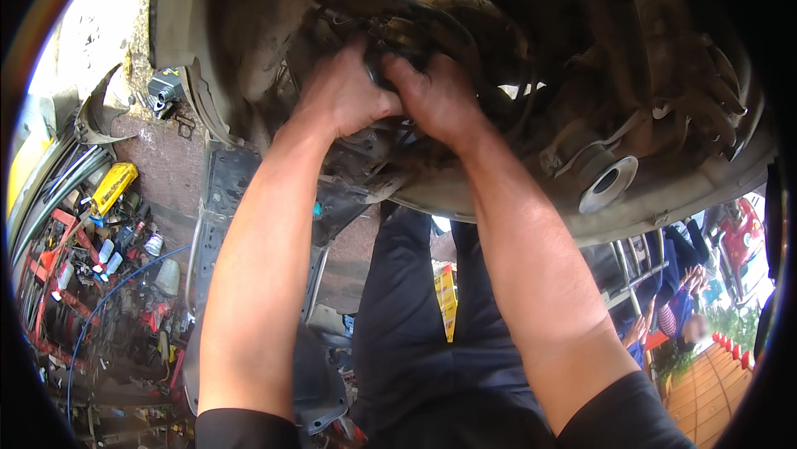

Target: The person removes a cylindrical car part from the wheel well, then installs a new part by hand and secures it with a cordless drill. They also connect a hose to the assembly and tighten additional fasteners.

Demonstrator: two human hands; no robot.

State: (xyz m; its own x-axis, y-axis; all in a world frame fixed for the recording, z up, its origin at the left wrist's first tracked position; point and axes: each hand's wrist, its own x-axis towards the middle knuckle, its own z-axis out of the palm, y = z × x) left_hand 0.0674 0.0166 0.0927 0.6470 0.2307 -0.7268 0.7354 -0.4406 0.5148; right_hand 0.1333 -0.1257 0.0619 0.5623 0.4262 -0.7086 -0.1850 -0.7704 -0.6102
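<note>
Both hands are up in the car's underbody (523, 25), near 12 o'clock. Left hand (349, 93) at 11:30, right hand (442, 98) just past 12, thumbs nearly meeting. The task's thing, a small dark part (378, 68), sits between them, mostly shadowed. Fingers curl away out of sight; can't tell whether either grip is closed on it. Hands sit side by side, probably so both bear on one spot; wrists bent inward, likely since surrounding metal leaves little room. Forearms rise from 7 and 5 o'clock, clear of the flanged pipe (610, 181) at 3. Yellow case (114, 189) lies off at 9.
</note>
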